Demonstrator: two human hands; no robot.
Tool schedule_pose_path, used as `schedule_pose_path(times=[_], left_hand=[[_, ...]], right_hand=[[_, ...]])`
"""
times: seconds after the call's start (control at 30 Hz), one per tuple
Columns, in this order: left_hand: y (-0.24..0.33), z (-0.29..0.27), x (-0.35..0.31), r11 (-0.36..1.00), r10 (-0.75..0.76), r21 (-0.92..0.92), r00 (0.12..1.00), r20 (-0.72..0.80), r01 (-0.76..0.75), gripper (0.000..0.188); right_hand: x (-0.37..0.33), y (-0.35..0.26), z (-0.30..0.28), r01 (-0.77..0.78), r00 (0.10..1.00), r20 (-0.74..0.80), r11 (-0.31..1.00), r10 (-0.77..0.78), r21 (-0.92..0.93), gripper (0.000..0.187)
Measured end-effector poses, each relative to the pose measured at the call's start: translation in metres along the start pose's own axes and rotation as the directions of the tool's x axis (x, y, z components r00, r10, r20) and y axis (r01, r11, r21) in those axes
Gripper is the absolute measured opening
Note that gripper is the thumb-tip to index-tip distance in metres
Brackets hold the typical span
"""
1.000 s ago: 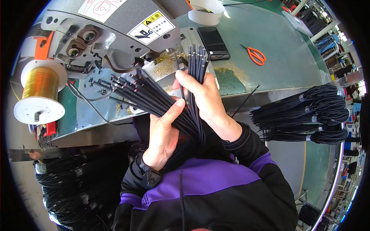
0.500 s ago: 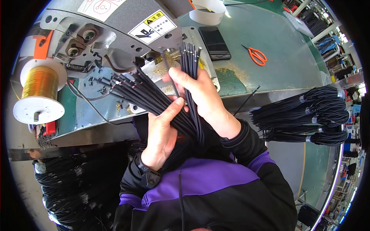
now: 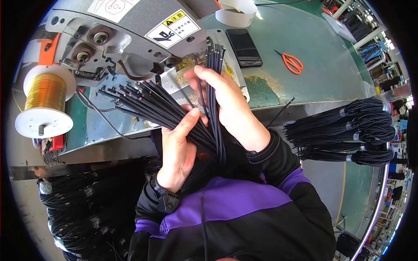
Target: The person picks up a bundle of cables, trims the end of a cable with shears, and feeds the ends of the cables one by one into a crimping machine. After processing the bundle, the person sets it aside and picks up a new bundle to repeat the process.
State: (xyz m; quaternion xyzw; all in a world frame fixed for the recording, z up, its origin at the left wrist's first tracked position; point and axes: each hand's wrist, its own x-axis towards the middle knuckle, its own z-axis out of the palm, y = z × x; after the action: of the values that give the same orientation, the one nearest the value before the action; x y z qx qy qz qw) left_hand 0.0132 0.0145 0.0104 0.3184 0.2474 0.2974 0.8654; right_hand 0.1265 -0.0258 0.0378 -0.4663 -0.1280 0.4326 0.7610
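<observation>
Spread wide behind the hands, a green-topped workbench. At the bottom, a black-and-purple top on the person's body. At upper left, over the workbench, a heavy grey machine head with exposed bolts and a yellow-and-white warning label. At lower left, thick tied hanks of black cord; at right, below the workbench edge, a smaller set of black hanks, side by side and banded with clear wrap.

Mid-view, between machine head and body, a larger bunch of black cords, fanned toward the upper left with pinkish tips, gripped in the left hand with thumb pressed down on top and the other fingers mostly hidden. Just right of that, a smaller bunch of black cords, nearly upright, in the right hand, with fingers curled behind and thumb stretched forward. In the gap, blurred single cords; cannot tell whether pinched by the right fingertips.

At far left, a white spool of gold-coloured strand. Flat on the workbench, a black smartphone; near it, a white ring-shaped strip. Farther right, orange-handled pliers. Under the machine head, scattered gold-coloured shavings.
</observation>
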Motion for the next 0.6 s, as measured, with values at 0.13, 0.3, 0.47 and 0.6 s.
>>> schedule_pose_path(times=[0.13,0.3,0.47,0.6], left_hand=[[-0.008,0.000,-0.003,0.994,-0.078,0.078,0.995,0.056,0.073,0.011],[-0.010,0.002,-0.010,0.998,-0.054,0.033,0.993,0.106,0.051,0.012],[0.002,0.001,-0.006,1.000,-0.003,-0.028,0.998,0.057,0.004,0.015],[0.000,0.006,0.000,0.999,0.028,0.016,0.999,-0.018,-0.028,0.017]], right_hand=[[-0.011,0.005,-0.015,-0.004,0.994,0.107,0.976,0.028,-0.219,0.027],[-0.016,0.007,-0.019,0.068,0.996,0.072,0.988,-0.058,-0.139,0.027],[-0.004,0.002,-0.007,-0.105,0.993,0.050,0.994,0.103,0.034,0.027],[0.001,0.000,-0.004,-0.036,0.997,0.073,0.999,0.036,-0.014,0.028]])
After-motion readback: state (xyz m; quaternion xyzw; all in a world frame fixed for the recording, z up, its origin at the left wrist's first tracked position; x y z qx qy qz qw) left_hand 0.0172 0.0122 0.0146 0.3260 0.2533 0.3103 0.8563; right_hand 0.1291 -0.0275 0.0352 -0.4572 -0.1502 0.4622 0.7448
